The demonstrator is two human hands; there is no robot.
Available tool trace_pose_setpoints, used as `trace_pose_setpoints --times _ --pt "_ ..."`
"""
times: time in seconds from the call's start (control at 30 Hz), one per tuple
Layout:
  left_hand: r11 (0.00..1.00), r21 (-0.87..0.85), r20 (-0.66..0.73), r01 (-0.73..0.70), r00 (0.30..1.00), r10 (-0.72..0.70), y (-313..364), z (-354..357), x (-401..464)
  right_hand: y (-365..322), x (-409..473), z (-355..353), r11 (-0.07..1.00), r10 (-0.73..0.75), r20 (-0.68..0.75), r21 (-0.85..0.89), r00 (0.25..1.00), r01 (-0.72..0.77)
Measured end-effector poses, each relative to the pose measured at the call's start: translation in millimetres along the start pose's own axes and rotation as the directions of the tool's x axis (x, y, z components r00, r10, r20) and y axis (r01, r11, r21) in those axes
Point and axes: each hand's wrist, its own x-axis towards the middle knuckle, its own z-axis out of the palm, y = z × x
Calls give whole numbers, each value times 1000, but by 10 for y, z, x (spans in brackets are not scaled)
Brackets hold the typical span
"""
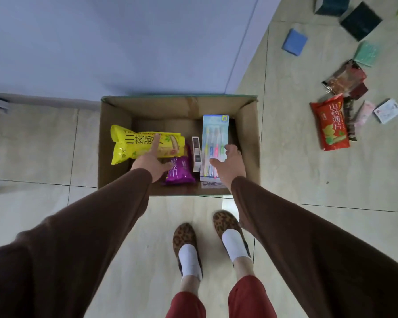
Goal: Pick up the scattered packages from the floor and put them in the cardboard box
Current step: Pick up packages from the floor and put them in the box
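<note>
Head view: the cardboard box [115,125] stands open on the floor [285,180], at 12 o'clock from the feet. Inside it lie a yellow bag [133,145] at 9 o'clock, a purple pack [182,173] and a small white box [196,154] in the middle, and a toothbrush pack [215,134] at 3 o'clock.

The left hand [151,162] is over the yellow bag, fingers straight and apart, the index finger lying on the bag. The right hand [230,165] holds the near end of the toothbrush pack, thumb on one side and fingers curled on the other.

I judge that the step is to place these two items. To do it well, lay the toothbrush pack flat along the right wall and let it go low, so it does not tip on the white box.

More packages remain on the floor at 2 o'clock: a red bag [331,122], a dark bag [345,79] and coloured sponges [294,42].
</note>
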Motion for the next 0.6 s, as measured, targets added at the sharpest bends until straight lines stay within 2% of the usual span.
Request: trace_pose_setpoints --times 0.17,0.33,0.6 --pt "991 102 -7 -82 997 83 160 -149 -290 -35 -238 -195 999 9 -8 35 1000 -9" --pt "982 85 -56 -170 983 175 430 -238 -582 -92 -471 -447 996 8 -49 87 999 -4" --pt "960 47 -133 -277 951 281 949 -83 -1130 61 -811 -1029 996 -75 -83 34 994 78"
